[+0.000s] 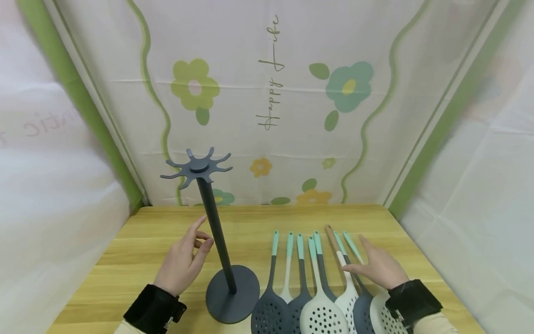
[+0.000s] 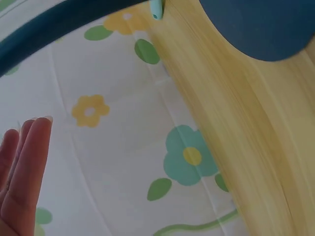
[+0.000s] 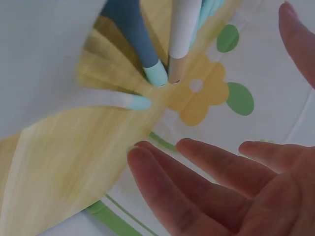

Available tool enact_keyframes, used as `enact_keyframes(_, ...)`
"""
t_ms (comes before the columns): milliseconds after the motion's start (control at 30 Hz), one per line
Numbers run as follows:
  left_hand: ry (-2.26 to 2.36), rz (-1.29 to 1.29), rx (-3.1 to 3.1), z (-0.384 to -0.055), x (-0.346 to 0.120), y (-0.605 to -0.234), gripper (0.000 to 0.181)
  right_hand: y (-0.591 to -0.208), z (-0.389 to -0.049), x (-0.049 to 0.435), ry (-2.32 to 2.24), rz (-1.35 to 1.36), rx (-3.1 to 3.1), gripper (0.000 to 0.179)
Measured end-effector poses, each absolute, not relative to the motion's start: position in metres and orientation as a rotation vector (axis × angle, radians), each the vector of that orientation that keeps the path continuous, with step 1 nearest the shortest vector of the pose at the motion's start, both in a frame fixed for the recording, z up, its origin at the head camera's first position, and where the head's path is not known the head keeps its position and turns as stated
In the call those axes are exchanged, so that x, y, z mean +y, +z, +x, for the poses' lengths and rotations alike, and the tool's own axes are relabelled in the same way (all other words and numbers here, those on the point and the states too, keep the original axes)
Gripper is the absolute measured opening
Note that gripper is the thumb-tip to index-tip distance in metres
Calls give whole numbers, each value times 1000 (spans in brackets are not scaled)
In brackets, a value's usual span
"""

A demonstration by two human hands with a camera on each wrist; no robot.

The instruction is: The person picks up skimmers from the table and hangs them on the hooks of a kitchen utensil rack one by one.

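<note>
While every hook on the dark grey utensil stand (image 1: 199, 168) is bare, nothing has been hung yet; all the hanging is left, as far as one can judge. At about eight o'clock on the wooden desk (image 1: 137, 241), the left hand (image 1: 183, 260) hovers just beside the stand's slim matte pole, fingers relaxed and loosely spread, holding nothing. At five o'clock lies a row of silicone utensils (image 1: 310, 278): perforated round heads, smooth mint-tipped handles in grey and white, one wooden-tipped. The right hand (image 1: 377, 266) lies spread over the rightmost handles, gripping none.

Black wristbands (image 1: 154, 308), cream sleeves (image 1: 434, 324)
</note>
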State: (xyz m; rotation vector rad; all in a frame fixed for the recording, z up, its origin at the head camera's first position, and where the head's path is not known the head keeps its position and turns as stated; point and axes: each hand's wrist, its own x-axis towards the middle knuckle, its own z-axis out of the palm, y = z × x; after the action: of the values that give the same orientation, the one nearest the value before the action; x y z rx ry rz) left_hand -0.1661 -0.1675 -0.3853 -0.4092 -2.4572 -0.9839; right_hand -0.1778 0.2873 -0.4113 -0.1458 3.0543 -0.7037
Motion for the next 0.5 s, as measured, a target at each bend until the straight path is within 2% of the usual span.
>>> enact_keyframes(333,-1127,-466,-2401,-159,-153,-379,54,-424,-182,305,-685,-107,3021,111)
enact_keyframes(500,-1224,-477,-2387,-154,-143,-375,50,-437,-182,315,-684,-72,2977,100)
